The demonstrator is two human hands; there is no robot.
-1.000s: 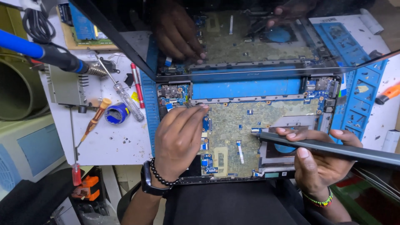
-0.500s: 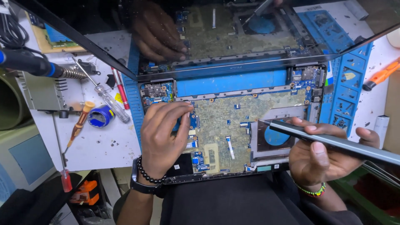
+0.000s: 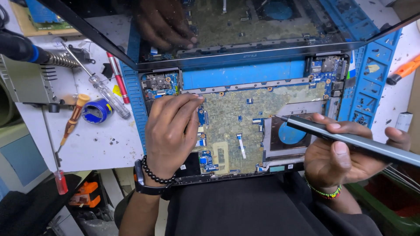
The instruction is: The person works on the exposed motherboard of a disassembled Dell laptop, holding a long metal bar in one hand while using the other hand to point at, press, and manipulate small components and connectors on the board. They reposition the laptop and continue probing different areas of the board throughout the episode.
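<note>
An opened laptop base point(image 3: 245, 83) lies in front of me with its green motherboard point(image 3: 258, 109) and blue fan point(image 3: 291, 133) exposed. My left hand point(image 3: 170, 131) rests on the board's left side, fingertips pinched together near the top left edge; whether something tiny is between them I cannot tell. My right hand point(image 3: 345, 150) holds a slim grey electric screwdriver point(image 3: 350, 139), its tip pointing left just above the fan. The glossy lid point(image 3: 245, 30) stands behind and mirrors the board and my hand.
A blue repair mat point(image 3: 372, 83) lies under the laptop. On the white bench to the left lie a clear-handled screwdriver point(image 3: 103, 89), a red pen-like tool point(image 3: 117, 78), a blue solder roll point(image 3: 96, 111) and an orange-handled screwdriver point(image 3: 72, 118). An orange tool point(image 3: 404, 70) sits far right.
My view has shifted so the laptop sits lower in frame. My left hand's fingers have drawn together near the board's top left. The right hand keeps the screwdriver over the fan.
</note>
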